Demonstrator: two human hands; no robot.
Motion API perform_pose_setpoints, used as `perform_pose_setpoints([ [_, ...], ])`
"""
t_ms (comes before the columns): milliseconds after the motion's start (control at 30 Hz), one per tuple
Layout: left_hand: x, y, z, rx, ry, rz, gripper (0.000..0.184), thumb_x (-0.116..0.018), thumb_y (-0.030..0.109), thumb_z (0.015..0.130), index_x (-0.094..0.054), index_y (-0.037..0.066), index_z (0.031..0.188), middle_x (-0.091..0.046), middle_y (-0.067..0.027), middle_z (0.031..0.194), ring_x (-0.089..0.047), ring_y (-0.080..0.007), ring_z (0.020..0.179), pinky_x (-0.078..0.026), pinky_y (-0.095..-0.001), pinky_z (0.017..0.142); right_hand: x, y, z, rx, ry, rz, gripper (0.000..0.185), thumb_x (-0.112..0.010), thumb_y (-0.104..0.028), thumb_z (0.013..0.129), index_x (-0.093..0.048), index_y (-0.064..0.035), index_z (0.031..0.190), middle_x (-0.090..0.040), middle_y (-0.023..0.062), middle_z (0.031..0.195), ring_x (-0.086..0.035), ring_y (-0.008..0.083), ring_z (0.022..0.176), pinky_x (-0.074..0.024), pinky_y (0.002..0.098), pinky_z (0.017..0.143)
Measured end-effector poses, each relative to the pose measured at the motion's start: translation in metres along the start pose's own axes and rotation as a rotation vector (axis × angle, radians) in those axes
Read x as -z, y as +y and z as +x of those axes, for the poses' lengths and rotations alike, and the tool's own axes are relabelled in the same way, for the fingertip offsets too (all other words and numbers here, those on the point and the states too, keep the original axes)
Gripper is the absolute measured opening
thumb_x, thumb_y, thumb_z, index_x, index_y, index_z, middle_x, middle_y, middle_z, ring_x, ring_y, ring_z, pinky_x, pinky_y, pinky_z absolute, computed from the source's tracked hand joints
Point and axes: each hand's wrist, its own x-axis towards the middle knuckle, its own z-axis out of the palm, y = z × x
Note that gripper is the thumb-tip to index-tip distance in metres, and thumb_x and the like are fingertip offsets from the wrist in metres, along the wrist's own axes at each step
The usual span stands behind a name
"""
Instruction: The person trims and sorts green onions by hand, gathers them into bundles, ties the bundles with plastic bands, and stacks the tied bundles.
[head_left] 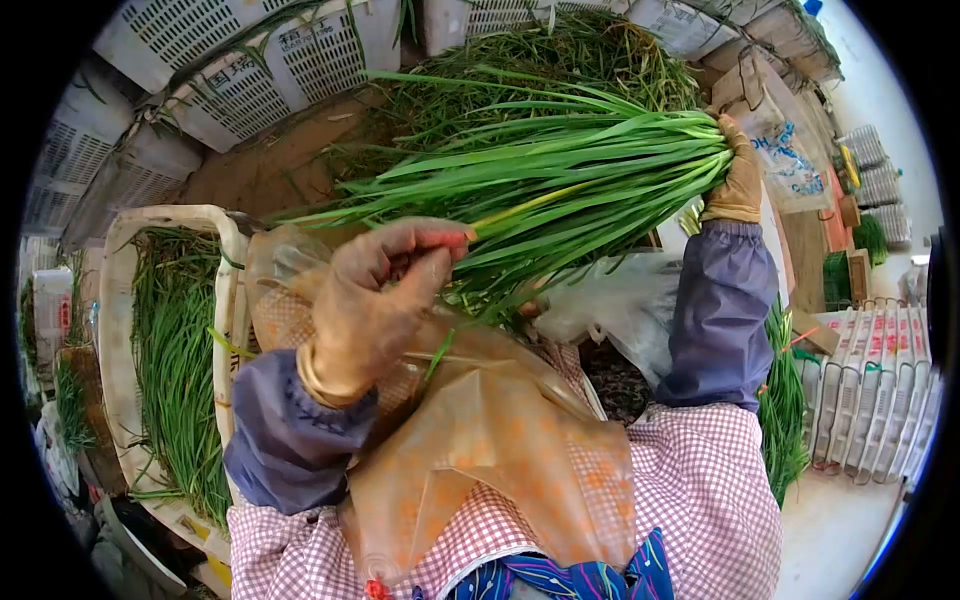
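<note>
A large bunch of green garlic chives [560, 165] fans out leftward in front of me. My right hand [738, 170], in a tan glove, is closed round its gathered end. My left hand [385, 295], gloved too and with reddish fingertips, is pinched at the tip of a yellowed chive leaf [520, 208] that sticks out of the bunch. A translucent plastic apron [480, 440] covers my lap, and a short green leaf scrap [440, 352] lies on it. Part of the bunch's underside is hidden.
At my left stands a white crate [228, 300] filled with chives [180, 370]. A heap of loose leaves [600, 60] lies beyond the bunch. White slatted crates [320, 50] line the back. More chives [785, 400] and stacked white racks [870, 390] are at right.
</note>
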Motion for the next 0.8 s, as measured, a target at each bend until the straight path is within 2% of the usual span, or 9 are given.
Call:
perform_pose_setpoints([
  [67, -0.011, -0.014, -0.002, -0.019, 0.045, 0.003, 0.016, -0.057, 0.004, 0.086, -0.063, -0.001, 0.100, -0.063, -0.0029, 0.089, -0.057, -0.0065, 0.081, -0.046, -0.0196, 0.072, 0.004, 0.004, -0.006, -0.031, -0.012, 0.008, 0.018, -0.055, -0.008, 0.085, -0.057, 0.0038, 0.098, -0.063, 0.0171, 0.095, -0.063, 0.0263, 0.082, -0.0544, 0.0368, 0.075],
  [167, -0.019, -0.025, 0.007, -0.095, 0.114, 0.270, 0.014, -0.059, 0.005, 0.084, -0.065, 0.000, 0.096, -0.065, -0.0068, 0.084, -0.059, -0.0099, 0.074, -0.047, -0.0226, 0.065, 0.002, 0.012, -0.019, -0.077, -0.023, 0.031, 0.021, -0.053, -0.010, 0.086, -0.056, 0.0048, 0.100, -0.063, 0.0177, 0.096, -0.062, 0.0273, 0.083, -0.0537, 0.0372, 0.077],
  [233, -0.021, -0.035, 0.021, -0.303, 0.219, 0.462, 0.012, -0.062, 0.008, 0.082, -0.066, 0.001, 0.091, -0.065, -0.0119, 0.079, -0.062, -0.0169, 0.069, -0.048, -0.0272, 0.062, 0.002, 0.018, -0.023, -0.081, -0.043, 0.080, 0.022, -0.053, -0.010, 0.085, -0.057, 0.0050, 0.101, -0.063, 0.0179, 0.097, -0.062, 0.0276, 0.084, -0.0533, 0.0374, 0.078],
  [267, -0.022, -0.040, 0.027, -0.317, 0.258, 0.467, 0.016, -0.064, 0.015, 0.080, -0.066, 0.001, 0.088, -0.064, -0.0151, 0.078, -0.062, -0.0257, 0.069, -0.048, -0.0319, 0.063, 0.001, 0.021, -0.025, -0.072, -0.032, 0.071, 0.022, -0.052, -0.009, 0.085, -0.057, 0.0051, 0.101, -0.063, 0.0183, 0.097, -0.062, 0.0282, 0.085, -0.0532, 0.0378, 0.079],
  [367, -0.025, -0.038, 0.032, -0.286, 0.176, 0.686, 0.021, -0.065, 0.022, 0.081, -0.067, 0.001, 0.085, -0.064, -0.0155, 0.078, -0.061, -0.0295, 0.069, -0.048, -0.0349, 0.063, -0.005, 0.024, -0.033, -0.127, -0.022, 0.073, 0.022, -0.052, -0.010, 0.085, -0.057, 0.0051, 0.101, -0.063, 0.0187, 0.097, -0.062, 0.0286, 0.086, -0.0533, 0.0379, 0.079],
  [400, -0.025, -0.041, 0.035, -0.277, 0.135, 0.749, 0.023, -0.067, 0.021, 0.081, -0.066, -0.002, 0.086, -0.062, -0.0132, 0.077, -0.059, -0.0193, 0.068, -0.046, -0.0287, 0.063, -0.003, 0.027, -0.032, -0.123, -0.021, 0.080, 0.023, -0.052, -0.010, 0.086, -0.057, 0.0051, 0.101, -0.063, 0.0190, 0.098, -0.063, 0.0282, 0.086, -0.0533, 0.0378, 0.080],
  [633, -0.033, -0.039, 0.032, -0.155, 0.059, 0.777, 0.025, -0.065, 0.023, 0.080, -0.065, 0.000, 0.089, -0.063, -0.0105, 0.079, -0.058, -0.0170, 0.070, -0.046, -0.0280, 0.064, 0.001, 0.035, -0.032, -0.129, -0.025, 0.073, 0.023, -0.052, -0.011, 0.087, -0.058, 0.0049, 0.102, -0.063, 0.0183, 0.099, -0.063, 0.0265, 0.084, -0.0541, 0.0367, 0.077],
  [700, -0.039, -0.028, 0.030, 0.133, 0.020, 0.568, 0.026, -0.065, 0.024, 0.080, -0.065, 0.001, 0.092, -0.063, -0.0096, 0.084, -0.058, -0.0153, 0.073, -0.046, -0.0264, 0.067, 0.000, 0.035, -0.036, -0.119, -0.045, 0.073, 0.023, -0.052, -0.012, 0.087, -0.057, 0.0048, 0.102, -0.063, 0.0179, 0.098, -0.063, 0.0259, 0.083, -0.0544, 0.0363, 0.077],
  [800, -0.040, -0.032, 0.035, 0.175, -0.085, 0.547, 0.029, -0.065, 0.026, 0.081, -0.065, 0.002, 0.097, -0.064, -0.0068, 0.086, -0.057, -0.0133, 0.076, -0.045, -0.0252, 0.069, -0.005, 0.035, -0.041, -0.122, -0.071, 0.096, 0.023, -0.053, -0.011, 0.086, -0.057, 0.0051, 0.102, -0.063, 0.0177, 0.097, -0.063, 0.0261, 0.082, -0.0549, 0.0368, 0.076],
])
